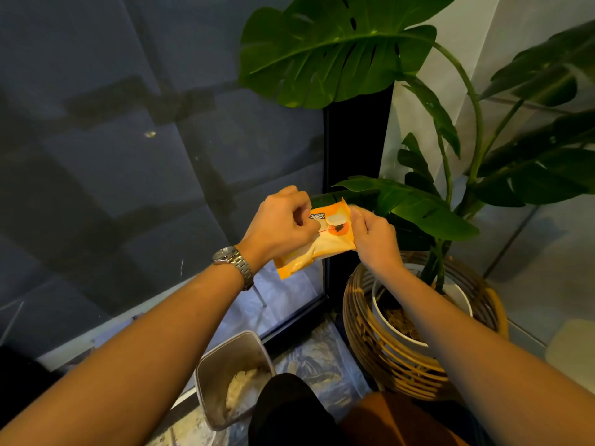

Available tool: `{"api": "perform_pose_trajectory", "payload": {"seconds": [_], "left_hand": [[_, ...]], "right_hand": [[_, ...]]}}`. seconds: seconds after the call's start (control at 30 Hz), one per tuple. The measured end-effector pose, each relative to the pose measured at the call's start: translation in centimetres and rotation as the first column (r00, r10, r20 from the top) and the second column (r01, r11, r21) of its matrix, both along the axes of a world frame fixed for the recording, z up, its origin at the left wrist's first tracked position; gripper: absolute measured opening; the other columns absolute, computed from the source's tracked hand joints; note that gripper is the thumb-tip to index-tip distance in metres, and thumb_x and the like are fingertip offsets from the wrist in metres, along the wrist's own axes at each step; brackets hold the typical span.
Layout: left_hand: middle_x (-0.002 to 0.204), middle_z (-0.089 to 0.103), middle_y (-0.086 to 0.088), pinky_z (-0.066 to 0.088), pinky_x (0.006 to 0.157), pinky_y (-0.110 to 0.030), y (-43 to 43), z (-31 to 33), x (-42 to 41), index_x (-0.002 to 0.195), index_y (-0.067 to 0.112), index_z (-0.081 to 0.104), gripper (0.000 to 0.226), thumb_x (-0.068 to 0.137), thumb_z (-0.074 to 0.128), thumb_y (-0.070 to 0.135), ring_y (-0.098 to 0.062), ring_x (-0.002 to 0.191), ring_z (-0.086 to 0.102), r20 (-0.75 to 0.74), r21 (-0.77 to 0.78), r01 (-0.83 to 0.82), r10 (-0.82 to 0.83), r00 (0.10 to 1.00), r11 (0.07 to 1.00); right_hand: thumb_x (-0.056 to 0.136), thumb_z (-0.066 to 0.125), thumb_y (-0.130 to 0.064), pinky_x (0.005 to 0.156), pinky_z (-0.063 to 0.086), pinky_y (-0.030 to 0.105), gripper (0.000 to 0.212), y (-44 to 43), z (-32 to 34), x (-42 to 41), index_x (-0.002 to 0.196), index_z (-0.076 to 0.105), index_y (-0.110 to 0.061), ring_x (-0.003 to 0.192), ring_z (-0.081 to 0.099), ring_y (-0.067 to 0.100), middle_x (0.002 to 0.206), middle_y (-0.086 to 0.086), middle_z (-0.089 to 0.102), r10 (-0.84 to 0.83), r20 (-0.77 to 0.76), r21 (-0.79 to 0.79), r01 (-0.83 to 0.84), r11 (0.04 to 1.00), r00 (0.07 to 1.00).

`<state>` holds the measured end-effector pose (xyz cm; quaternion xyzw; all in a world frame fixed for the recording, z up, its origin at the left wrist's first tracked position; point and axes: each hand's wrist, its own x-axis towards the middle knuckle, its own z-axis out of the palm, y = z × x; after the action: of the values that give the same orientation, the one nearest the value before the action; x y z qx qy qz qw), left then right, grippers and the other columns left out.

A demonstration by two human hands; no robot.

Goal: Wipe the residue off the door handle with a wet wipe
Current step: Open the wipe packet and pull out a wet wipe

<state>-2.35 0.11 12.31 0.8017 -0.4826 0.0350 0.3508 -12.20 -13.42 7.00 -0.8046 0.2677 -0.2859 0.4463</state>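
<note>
While the left hand [283, 224] and right hand [375, 238] pinch the glossy orange wipe pack [325, 247] mid-frame, a square grey bin [211, 392] below holds crumpled scraps; a woven basket [383, 357] lower right holds a white pot [461, 297].

Dim. Black frame post [354, 149]: dark glass pane [128, 162] left of it, monstera [338, 49] in wicker basket [386, 358] right, pale wall [515, 14] behind, marbled floor [325, 352] below.
</note>
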Motion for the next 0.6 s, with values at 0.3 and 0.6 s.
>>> {"api": "perform_pose_trajectory", "payload": {"seconds": [0.3, 0.6], "left_hand": [[0.091, 0.065, 0.001, 0.054, 0.072, -0.039, 0.09, -0.46, 0.3, 0.09, 0.02, 0.07, 0.013, 0.08, 0.068, 0.027, -0.016, 0.078, 0.062, 0.028, 0.171, 0.106, -0.112, 0.993, 0.98], [0.101, 0.065, 0.0, 0.05, 0.065, -0.032, -0.01, -0.49, -0.2, 0.098, 0.02, 0.071, 0.018, 0.088, 0.057, 0.025, -0.018, 0.084, 0.061, 0.202, 0.228, 0.052, -0.1, 0.974, 0.972]], "right_hand": [[0.103, 0.035, -0.021, 0.06, 0.048, 0.038, 0.036, 0.34, 0.64, -0.01, 0.113, 0.066, -0.007, 0.069, 0.062, 0.032, 0.08, 0.024, 0.069, -0.006, 0.039, -0.033, 0.007, 0.999, 0.999], [0.103, 0.034, -0.021, 0.048, 0.037, 0.017, 0.035, 0.42, 0.58, 0.4, 0.109, 0.066, -0.006, 0.054, 0.051, 0.012, 0.066, 0.009, 0.06, -0.004, 0.055, -0.003, 0.004, 1.0, 0.998]]}}
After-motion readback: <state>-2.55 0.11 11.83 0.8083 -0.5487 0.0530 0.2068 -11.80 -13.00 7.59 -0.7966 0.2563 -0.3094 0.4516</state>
